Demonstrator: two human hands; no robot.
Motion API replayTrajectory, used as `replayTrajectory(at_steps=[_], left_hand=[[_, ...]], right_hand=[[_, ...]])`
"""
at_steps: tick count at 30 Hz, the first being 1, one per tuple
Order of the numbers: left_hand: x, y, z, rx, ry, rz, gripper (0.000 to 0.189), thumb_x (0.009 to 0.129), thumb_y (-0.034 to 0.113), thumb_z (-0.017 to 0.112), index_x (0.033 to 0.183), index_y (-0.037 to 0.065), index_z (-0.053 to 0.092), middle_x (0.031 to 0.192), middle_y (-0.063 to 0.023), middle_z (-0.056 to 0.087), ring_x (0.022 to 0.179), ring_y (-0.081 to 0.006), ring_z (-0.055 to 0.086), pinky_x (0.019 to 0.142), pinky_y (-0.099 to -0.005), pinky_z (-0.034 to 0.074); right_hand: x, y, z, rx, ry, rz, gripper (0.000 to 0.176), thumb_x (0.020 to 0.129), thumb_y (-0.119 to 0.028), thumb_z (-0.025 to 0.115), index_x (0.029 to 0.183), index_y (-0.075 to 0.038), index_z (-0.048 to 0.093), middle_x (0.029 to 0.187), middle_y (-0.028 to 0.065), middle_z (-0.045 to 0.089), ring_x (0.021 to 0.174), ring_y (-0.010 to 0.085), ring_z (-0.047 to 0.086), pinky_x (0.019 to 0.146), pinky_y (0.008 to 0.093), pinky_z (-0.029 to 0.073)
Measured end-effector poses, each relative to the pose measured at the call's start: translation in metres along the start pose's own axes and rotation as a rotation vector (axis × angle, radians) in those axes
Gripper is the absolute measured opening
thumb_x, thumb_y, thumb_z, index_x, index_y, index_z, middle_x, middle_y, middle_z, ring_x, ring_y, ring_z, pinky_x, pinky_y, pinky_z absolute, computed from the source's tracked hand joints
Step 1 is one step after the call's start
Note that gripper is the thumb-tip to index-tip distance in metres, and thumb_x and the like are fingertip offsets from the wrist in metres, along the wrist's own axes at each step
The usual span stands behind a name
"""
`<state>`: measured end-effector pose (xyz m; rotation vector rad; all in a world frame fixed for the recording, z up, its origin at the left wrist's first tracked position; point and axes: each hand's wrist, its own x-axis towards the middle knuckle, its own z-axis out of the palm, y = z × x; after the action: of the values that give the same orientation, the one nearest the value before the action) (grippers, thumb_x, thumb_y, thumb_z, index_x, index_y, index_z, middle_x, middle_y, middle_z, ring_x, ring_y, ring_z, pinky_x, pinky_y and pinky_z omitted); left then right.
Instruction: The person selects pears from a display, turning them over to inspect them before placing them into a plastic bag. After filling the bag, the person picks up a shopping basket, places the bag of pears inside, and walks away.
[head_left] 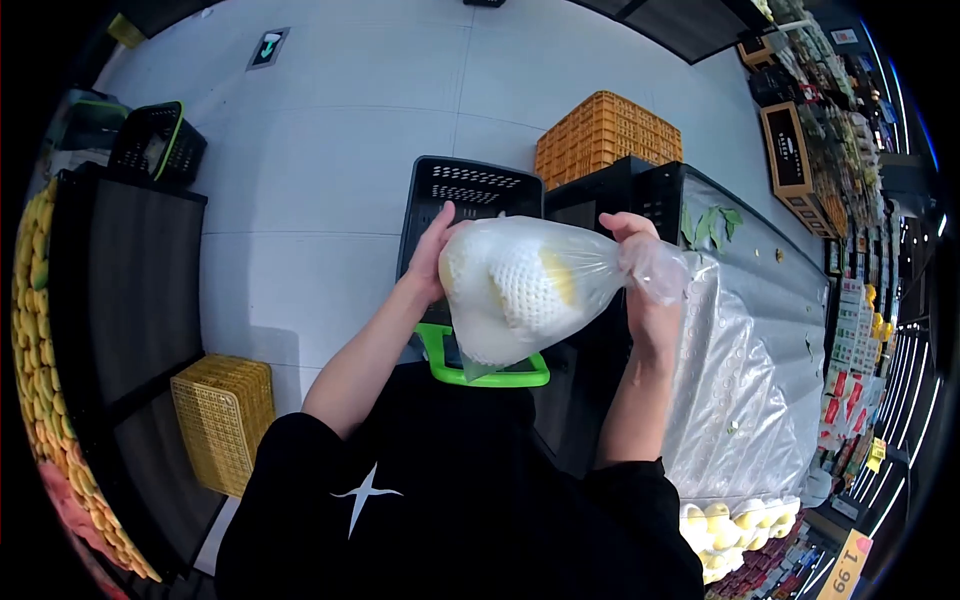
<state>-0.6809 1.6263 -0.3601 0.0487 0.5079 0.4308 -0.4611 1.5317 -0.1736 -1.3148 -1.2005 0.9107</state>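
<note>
A clear plastic bag (530,290) hangs in front of my chest, holding yellowish fruit wrapped in white foam netting. My left hand (432,250) cups the bag's full end from the left, thumb pointing up. At the gathered neck on the right, my right hand (645,275) is closed round the plastic, with a loose flap of it beside the fingers. Beneath the bag is a black shopping basket (475,180) with a bright green handle (540,375), partly hidden by the bag.
An orange crate (605,135) stands beyond a dark display stand with a plastic-covered top (745,400), leaves and pale fruit. At left are a yellow crate (225,420), a fruit shelf (35,330) and another black basket (160,145). Packed shelves line the right.
</note>
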Motion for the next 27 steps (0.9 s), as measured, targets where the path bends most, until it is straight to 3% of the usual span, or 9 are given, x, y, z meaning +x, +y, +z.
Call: replayTrajectory(at_steps=[2,4,6,10,12,14,17,23,27], left_hand=[[-0.003,-0.002,-0.027,0.013,0.069,0.122,0.066,0.097,0.063,0.041,0.111,0.002,0.062,0.115,-0.0109,0.065,0.108,-0.023,0.062,0.098,-0.0401,0.049],[-0.005,-0.008,-0.05,-0.134,0.254,0.394,0.061,0.097,0.061,0.04,0.104,0.004,0.061,0.112,-0.0102,0.064,0.108,-0.0251,0.058,0.1,-0.0411,0.045],[-0.017,-0.017,-0.06,-0.181,0.421,0.39,0.057,0.097,0.058,0.04,0.102,0.005,0.06,0.11,-0.0099,0.061,0.108,-0.0261,0.054,0.101,-0.0407,0.042],[-0.049,-0.069,-0.093,0.145,0.663,0.218,0.049,0.098,0.05,0.045,0.106,0.005,0.061,0.104,-0.0083,0.065,0.101,-0.0249,0.062,0.096,-0.0401,0.046],[-0.066,-0.102,-0.09,0.69,0.812,0.178,0.038,0.097,0.039,0.055,0.103,0.002,0.066,0.096,-0.0063,0.068,0.095,-0.0239,0.066,0.092,-0.0367,0.048],[-0.089,-0.144,-0.075,1.172,0.814,0.279,0.024,0.091,0.025,0.066,0.097,0.002,0.069,0.095,-0.009,0.07,0.097,-0.0256,0.067,0.089,-0.0345,0.049],[-0.088,-0.149,-0.04,1.435,0.799,0.365,0.016,0.084,0.016,0.07,0.094,0.004,0.07,0.097,-0.0151,0.069,0.095,-0.0311,0.066,0.086,-0.0363,0.05],[-0.074,-0.152,-0.037,1.353,0.948,0.346,0.009,0.08,0.01,0.068,0.088,0.004,0.068,0.087,-0.0104,0.069,0.086,-0.0297,0.066,0.079,-0.0385,0.052],[-0.072,-0.149,-0.036,1.339,0.967,0.37,0.01,0.077,0.002,0.067,0.087,0.003,0.067,0.086,-0.0105,0.069,0.082,-0.029,0.067,0.076,-0.0378,0.053]], right_hand=[[0.013,0.017,0.009,-0.035,0.078,0.164,0.018,0.093,-0.012,0.057,0.099,0.001,0.066,0.115,0.0083,0.063,0.1,0.0135,0.057,0.089,0.029,0.043],[0.019,0.044,0.02,-0.068,0.069,0.218,0.021,0.095,-0.014,0.053,0.101,0.001,0.068,0.102,0.0052,0.064,0.09,0.0117,0.056,0.08,0.0259,0.044],[0.016,0.071,0.03,-0.07,0.008,0.323,0.022,0.095,-0.017,0.054,0.099,0.0,0.068,0.093,0.0048,0.065,0.087,0.0123,0.057,0.08,0.027,0.045],[-0.002,0.148,0.047,0.024,0.025,0.541,0.031,0.097,-0.024,0.054,0.111,-0.003,0.071,0.112,0.0135,0.069,0.106,0.0217,0.063,0.094,0.0322,0.045],[-0.015,0.199,0.052,-0.152,-0.102,0.545,0.033,0.097,-0.025,0.056,0.117,-0.004,0.069,0.134,0.0241,0.057,0.138,0.0362,0.043,0.114,0.0391,0.031],[-0.022,0.259,0.051,-0.359,-0.064,0.535,0.031,0.096,-0.024,0.058,0.114,-0.002,0.07,0.142,0.0246,0.05,0.141,0.0369,0.038,0.117,0.0396,0.027],[-0.012,0.31,0.041,-0.454,-0.122,0.575,0.042,0.095,-0.028,0.06,0.125,0.003,0.063,0.147,0.0257,0.044,0.142,0.0374,0.035,0.115,0.0384,0.03],[-0.012,0.39,0.04,-0.51,-0.27,0.73,0.04,0.097,-0.03,0.054,0.126,-0.006,0.065,0.148,0.0247,0.043,0.14,0.037,0.039,0.113,0.0367,0.033],[-0.032,0.45,0.055,-0.446,-0.176,0.827,0.037,0.095,-0.024,0.053,0.128,-0.011,0.065,0.148,0.0237,0.043,0.136,0.0375,0.043,0.112,0.0366,0.034]])
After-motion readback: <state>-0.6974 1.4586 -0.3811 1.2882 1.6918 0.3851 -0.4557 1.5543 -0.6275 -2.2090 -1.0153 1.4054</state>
